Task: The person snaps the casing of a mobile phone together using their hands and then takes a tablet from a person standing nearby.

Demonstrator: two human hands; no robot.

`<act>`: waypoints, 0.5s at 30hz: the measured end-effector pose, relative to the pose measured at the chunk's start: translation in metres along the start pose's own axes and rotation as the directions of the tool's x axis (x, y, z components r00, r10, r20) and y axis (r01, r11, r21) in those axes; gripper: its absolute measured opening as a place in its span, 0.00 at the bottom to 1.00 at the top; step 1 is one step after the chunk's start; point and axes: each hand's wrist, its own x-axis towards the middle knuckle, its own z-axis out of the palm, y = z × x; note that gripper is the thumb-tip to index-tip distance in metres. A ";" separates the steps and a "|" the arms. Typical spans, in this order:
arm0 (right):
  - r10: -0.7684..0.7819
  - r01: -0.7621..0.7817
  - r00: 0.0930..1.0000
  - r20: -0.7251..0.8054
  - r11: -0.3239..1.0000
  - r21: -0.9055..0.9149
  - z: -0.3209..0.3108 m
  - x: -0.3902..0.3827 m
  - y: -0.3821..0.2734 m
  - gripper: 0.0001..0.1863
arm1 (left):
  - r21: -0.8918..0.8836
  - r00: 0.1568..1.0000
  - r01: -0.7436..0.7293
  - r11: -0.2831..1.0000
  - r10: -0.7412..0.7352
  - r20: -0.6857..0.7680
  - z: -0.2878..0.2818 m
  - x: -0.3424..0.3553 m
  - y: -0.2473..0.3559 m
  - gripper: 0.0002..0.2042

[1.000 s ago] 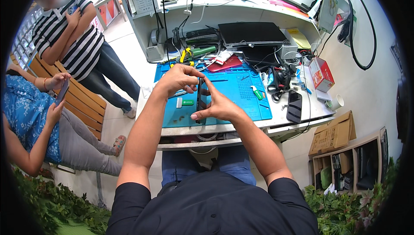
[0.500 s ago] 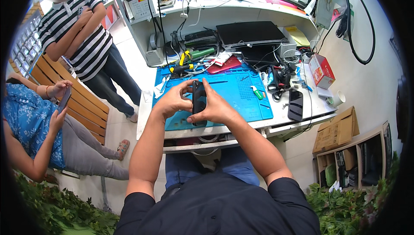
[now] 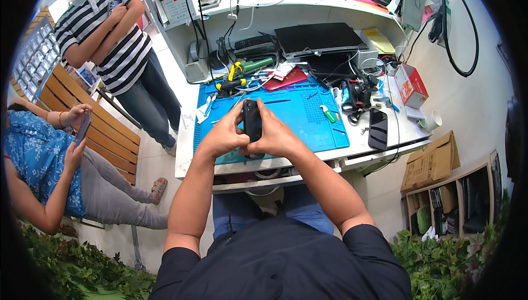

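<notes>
A black smartphone is held upright lengthwise between both my hands, over the near part of a blue work mat. My left hand grips its left edge, fingers at the far end and thumb near the lower end. Along the right edge, my right hand closes on it the same way. The phone's lower end is partly covered by my thumbs. On the mat to the right lies a small green-and-white tool. A second dark phone rests on the white tabletop beside the mat.
Pliers with yellow-and-black handles, cables and a red pouch crowd the mat's far edge. A flat black screen stands behind. At right are a red-and-white box and a cup. Two people stand and sit at left by a slatted bench.
The phone has tilted so that its broad dark face shows more, and my left thumb has shifted toward its lower end. The standing person has moved slightly right.
</notes>
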 end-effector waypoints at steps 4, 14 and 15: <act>-0.038 0.038 0.999 -0.001 0.996 0.077 -0.001 0.000 0.008 0.86 | 0.098 0.999 -0.036 0.995 0.038 -0.016 0.006 -0.003 0.006 0.54; -0.080 0.100 0.978 -0.191 0.990 0.098 -0.014 -0.012 0.012 0.80 | 0.070 0.992 0.047 0.996 -0.055 0.113 -0.007 -0.021 -0.018 0.49; -0.109 0.121 0.969 -0.220 0.992 0.044 -0.012 -0.013 0.009 0.80 | 0.020 0.985 0.050 0.999 -0.053 0.164 -0.002 -0.023 -0.018 0.47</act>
